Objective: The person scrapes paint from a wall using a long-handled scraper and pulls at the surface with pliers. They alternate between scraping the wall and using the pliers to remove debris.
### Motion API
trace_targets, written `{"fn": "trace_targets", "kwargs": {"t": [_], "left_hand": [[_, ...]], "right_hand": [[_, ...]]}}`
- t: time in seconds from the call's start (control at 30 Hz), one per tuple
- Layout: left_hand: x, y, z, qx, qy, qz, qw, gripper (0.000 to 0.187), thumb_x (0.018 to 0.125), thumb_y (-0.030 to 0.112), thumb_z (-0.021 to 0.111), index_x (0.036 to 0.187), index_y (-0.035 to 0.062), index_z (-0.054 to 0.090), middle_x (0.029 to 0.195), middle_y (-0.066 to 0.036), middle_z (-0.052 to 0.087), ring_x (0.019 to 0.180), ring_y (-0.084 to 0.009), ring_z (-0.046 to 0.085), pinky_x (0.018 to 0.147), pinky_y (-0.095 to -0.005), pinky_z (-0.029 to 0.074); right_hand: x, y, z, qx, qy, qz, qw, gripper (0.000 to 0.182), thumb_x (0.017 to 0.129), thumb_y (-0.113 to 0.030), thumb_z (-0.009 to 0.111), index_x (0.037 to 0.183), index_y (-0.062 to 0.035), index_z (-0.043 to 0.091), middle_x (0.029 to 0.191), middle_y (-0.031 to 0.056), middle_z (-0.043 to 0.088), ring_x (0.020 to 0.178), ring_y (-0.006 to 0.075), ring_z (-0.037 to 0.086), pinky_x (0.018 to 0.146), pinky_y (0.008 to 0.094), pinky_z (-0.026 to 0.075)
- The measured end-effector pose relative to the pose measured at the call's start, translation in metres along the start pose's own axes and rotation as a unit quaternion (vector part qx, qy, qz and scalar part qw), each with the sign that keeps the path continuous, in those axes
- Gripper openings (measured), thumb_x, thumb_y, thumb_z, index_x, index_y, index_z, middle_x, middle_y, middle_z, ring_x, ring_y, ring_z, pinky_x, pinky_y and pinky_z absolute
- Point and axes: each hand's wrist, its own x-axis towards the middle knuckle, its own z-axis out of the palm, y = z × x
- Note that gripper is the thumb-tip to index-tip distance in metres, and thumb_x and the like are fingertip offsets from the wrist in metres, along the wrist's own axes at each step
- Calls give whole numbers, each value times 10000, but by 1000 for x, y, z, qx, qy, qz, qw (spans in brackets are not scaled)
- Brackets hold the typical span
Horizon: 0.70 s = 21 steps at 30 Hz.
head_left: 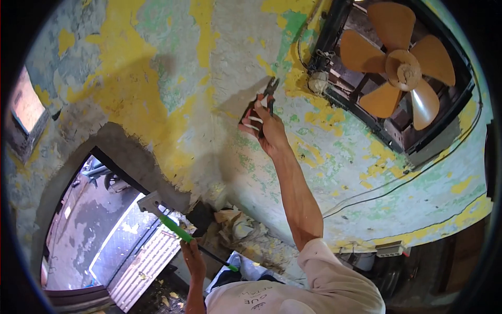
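Note:
My right hand is raised in front of the peeling wall, wrapped round pliers with red and black handles. The pliers' jaws point up, near the wall's surface. Lower down, my left hand grips a scraper with a long green and black handle. Its flat metal head points up and left, in front of the doorway opening. Both tools are apart from each other. Whether the pliers' jaws touch the wall, I cannot tell.
An orange-bladed fan sits in a black frame at the upper right. Cables run along the wall below it. Debris lies at the wall's foot. A grey electrical box is at the lower right.

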Motion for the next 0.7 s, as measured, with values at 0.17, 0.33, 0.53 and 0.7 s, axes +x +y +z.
{"fn": "trace_targets", "kwargs": {"t": [0.17,0.33,0.53,0.7], "left_hand": [[-1,30,9,-34,-8,-1,999,203,1150,249,490,1188,57,542,1001,-34,689,714,-70,457,651,-277,396],[-3,24,9,-42,-7,0,999,186,1152,236,487,1190,60,534,995,-34,687,709,-64,453,651,-271,399],[-4,11,12,-35,-10,0,999,188,1150,241,494,1186,60,531,988,-34,683,702,-65,452,648,-274,399],[-7,21,18,-52,4,-7,999,193,1149,252,503,1164,63,533,972,-32,678,688,-73,437,637,-282,391]], "right_hand": [[21,1,15,-46,18,-62,997,335,1061,-338,680,1295,-113,598,1049,79,654,915,219,678,830,416,643],[7,-13,42,23,23,-65,997,285,1068,-311,659,1218,-83,577,1031,86,611,989,232,656,806,452,642],[2,-37,52,33,16,-35,999,269,1088,-302,622,1154,-47,571,1016,112,605,962,249,666,792,519,670],[0,-42,46,53,-2,4,999,304,1101,-317,597,1110,-15,561,1010,132,631,961,262,685,816,549,676]]}}
